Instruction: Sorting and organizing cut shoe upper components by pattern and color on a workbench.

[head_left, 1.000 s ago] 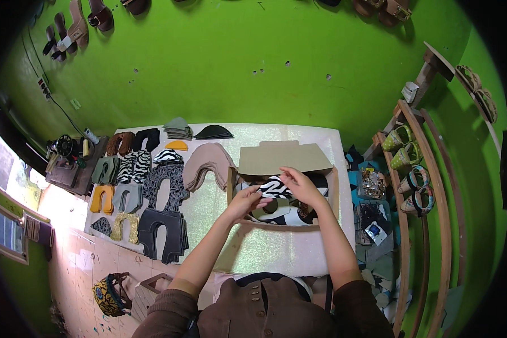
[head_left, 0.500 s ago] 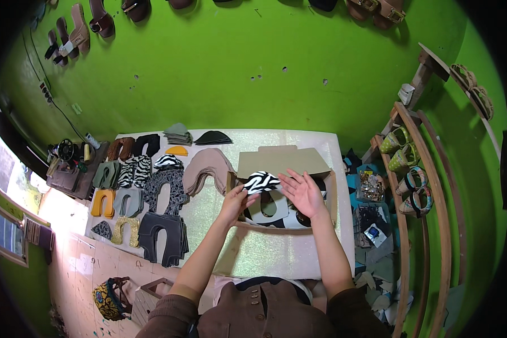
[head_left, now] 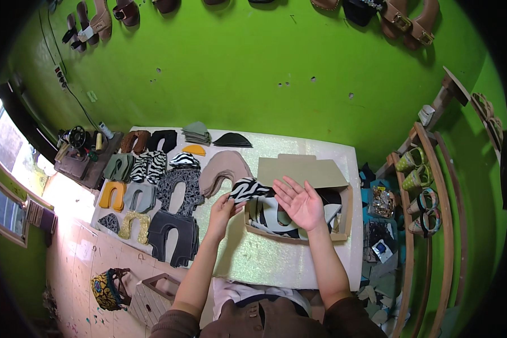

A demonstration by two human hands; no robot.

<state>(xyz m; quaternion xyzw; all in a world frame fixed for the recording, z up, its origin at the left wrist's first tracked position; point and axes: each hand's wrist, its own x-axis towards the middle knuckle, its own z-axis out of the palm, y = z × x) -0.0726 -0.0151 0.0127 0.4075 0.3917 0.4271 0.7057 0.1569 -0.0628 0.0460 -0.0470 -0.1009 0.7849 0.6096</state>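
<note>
My left hand (head_left: 222, 215) pinches the left end of a zebra-print cut piece (head_left: 248, 190), black and white, in front of the box. Palm up, my right hand (head_left: 300, 205) is open with its fingers spread. Its fingertips are close to the piece's right end; whether they touch is unclear. Beneath and behind both hands is an open cardboard box (head_left: 343, 225), its flap (head_left: 298, 170) folded back. White and black cut pieces (head_left: 269, 219) lie inside, partly hidden by my right hand and forearm.
Stacks of cut arch-shaped pieces cover the left of the white table (head_left: 242, 256), including beige (head_left: 224, 163), dark grey (head_left: 174, 228) and orange (head_left: 112, 194) ones. A sewing machine (head_left: 80, 146) stands at far left. A wooden shoe rack (head_left: 442, 248) and scrap-filled bins (head_left: 382, 205) are at right.
The view has shifted, so the table appears farther right. My left hand has carried the zebra-print piece leftward relative to the box. My right palm has turned up more, its fingers still spread.
</note>
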